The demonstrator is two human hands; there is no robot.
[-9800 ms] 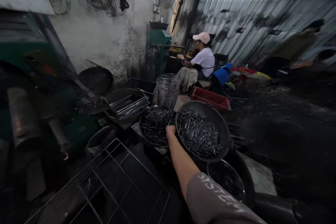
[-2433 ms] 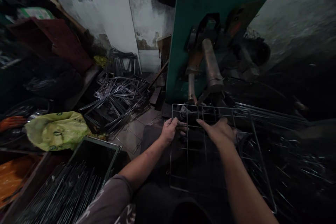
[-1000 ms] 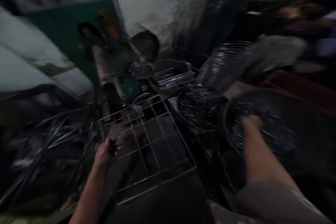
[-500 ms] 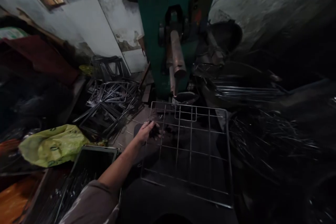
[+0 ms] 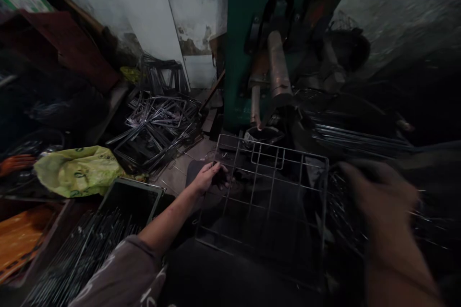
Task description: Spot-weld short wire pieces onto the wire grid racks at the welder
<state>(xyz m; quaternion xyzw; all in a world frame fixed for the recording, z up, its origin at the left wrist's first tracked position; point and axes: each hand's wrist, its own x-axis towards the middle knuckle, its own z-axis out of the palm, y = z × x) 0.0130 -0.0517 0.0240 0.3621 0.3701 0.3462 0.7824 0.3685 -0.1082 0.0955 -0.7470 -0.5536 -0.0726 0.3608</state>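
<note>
A rectangular wire rack point(image 5: 255, 172) with crossing bars and a small wire loop at its far edge slants over my lap. My left hand point(image 5: 209, 176) is closed round the rack's left side wire, thumb on top. Off to the right, my right hand point(image 5: 382, 194) is smeared by motion, apart from the rack and over a dark heap of loose wire pieces point(image 5: 342, 206). Its fingers are too blurred to read.
Ahead stands a green machine point(image 5: 237, 57) with thick copper-coloured arms point(image 5: 279, 64). Bent wire frames point(image 5: 154, 120) are piled at the left, near a yellow-green sack point(image 5: 79, 170). Thin rods point(image 5: 86, 254) fill a box at lower left; long rods point(image 5: 360, 135) lie at right.
My right hand has come into view at the right. The view has turned left and downward. My left hand keeps its hold on the rack.
</note>
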